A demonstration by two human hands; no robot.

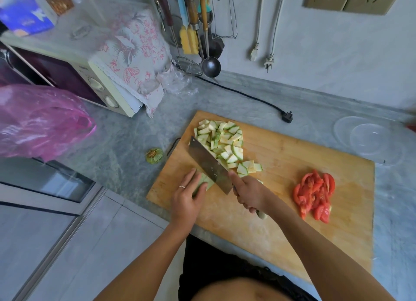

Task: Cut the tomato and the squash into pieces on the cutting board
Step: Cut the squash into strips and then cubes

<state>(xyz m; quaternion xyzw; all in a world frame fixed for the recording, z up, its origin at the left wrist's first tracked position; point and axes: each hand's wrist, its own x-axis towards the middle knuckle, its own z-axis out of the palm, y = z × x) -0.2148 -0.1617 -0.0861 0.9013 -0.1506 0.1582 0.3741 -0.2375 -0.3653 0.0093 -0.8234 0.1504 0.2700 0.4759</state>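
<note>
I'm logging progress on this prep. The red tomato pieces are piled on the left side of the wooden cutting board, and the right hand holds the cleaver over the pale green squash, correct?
Not quite: the red tomato pieces lie on the right side of the wooden cutting board, as the head view shows. The rest holds: the right hand holds the steel cleaver over the pale green squash.

Green and white squash pieces (221, 141), red tomato slices (314, 196), a pink bag (42, 120), a flowery pink cloth (135, 51), grey bench (126, 141).

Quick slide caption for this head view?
Right hand slices last squash piece with cleaver; left hand steadies it; tomato slices done.
</note>
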